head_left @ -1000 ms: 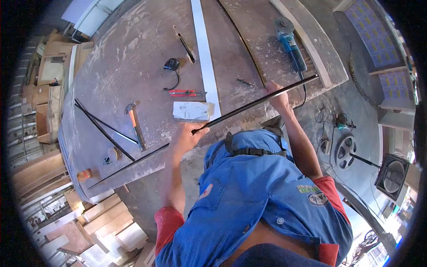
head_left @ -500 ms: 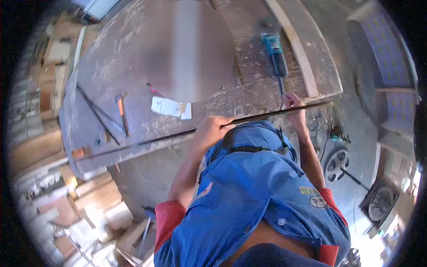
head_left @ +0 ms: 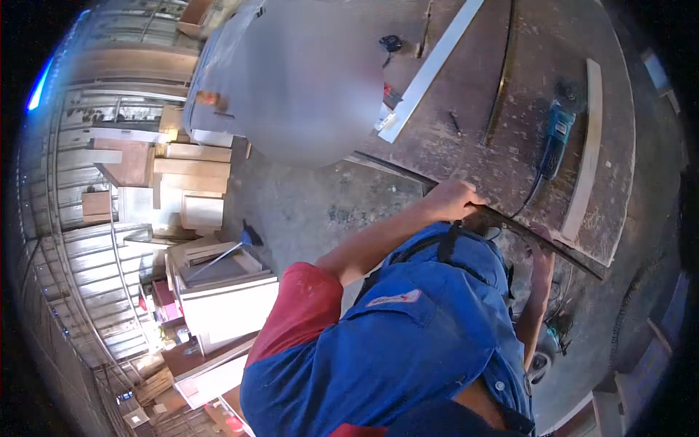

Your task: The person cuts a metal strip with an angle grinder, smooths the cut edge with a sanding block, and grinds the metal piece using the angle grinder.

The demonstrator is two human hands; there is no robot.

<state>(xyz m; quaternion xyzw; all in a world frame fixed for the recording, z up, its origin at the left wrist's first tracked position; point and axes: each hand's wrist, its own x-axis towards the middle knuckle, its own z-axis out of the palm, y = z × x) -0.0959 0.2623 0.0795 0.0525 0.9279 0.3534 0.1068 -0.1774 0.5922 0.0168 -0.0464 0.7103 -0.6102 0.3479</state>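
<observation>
A long, thin dark strip (head_left: 515, 227) runs along the near edge of the worktable, slanting down to the right. My left hand (head_left: 453, 200) is closed on it near its middle, just in front of my blue apron. Further right, my right hand (head_left: 539, 239) is closed at the strip, its fingers partly hidden and blurred. Beyond the hands, a teal angle grinder (head_left: 558, 135) lies on the table with its cord trailing toward me. Beside the grinder is a pale wooden batten (head_left: 585, 156).
On the worktable (head_left: 502, 156) lie a white board strip (head_left: 431, 71), a thin dark curved strip (head_left: 502, 73) and a small black object (head_left: 391, 44). A blurred patch covers the table's left part. Wooden panels and cabinets (head_left: 218, 291) stand at left on the floor.
My view has turned left, so the table and grinder appear further right. The long strip now slants down to the right instead of up. Both hands stay on it. The hammer has left view.
</observation>
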